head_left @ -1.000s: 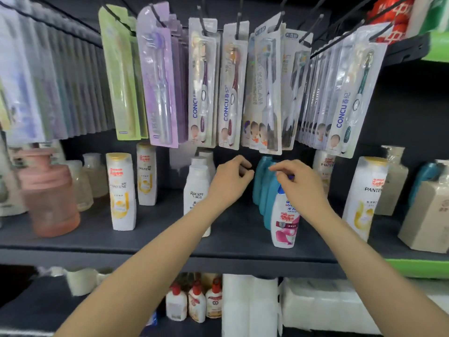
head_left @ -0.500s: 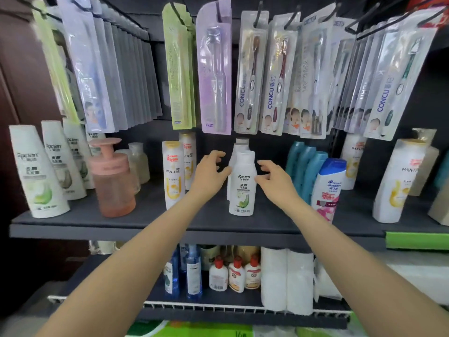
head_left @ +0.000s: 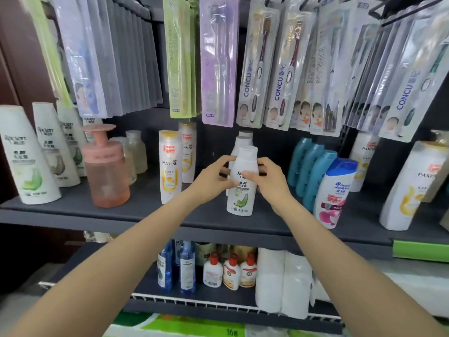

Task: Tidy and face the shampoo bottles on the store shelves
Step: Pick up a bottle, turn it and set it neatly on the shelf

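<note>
A: Status at that frame?

B: Facing step, mid-shelf. Left of the grip, the Pantene bottle (head_left: 170, 166) stood label-out, well clear of the hands. Left hand (head_left: 213, 180) was wrapped on the left flank of the white Rejoice-type bottle (head_left: 243, 181), right hand (head_left: 268, 183) on its right flank, thumb across the label. Both clamped on it. Bottle was upright, base on or just off the shelf (head_left: 136, 212), couldn't tell which.

A: Anything behind the grip?

B: Two more white bottles (head_left: 244, 139) in file directly behind it. Right of the grip, teal bottles (head_left: 313, 171), then the Head & Shoulders bottle (head_left: 334, 188) near the shelf lip.

A: Next move?

B: My read: label was already about front-on, so a small twist at most, then set it square in line with the file behind and level with the neighbours' fronts. Needs a light touch, since the file behind sat close.
</note>
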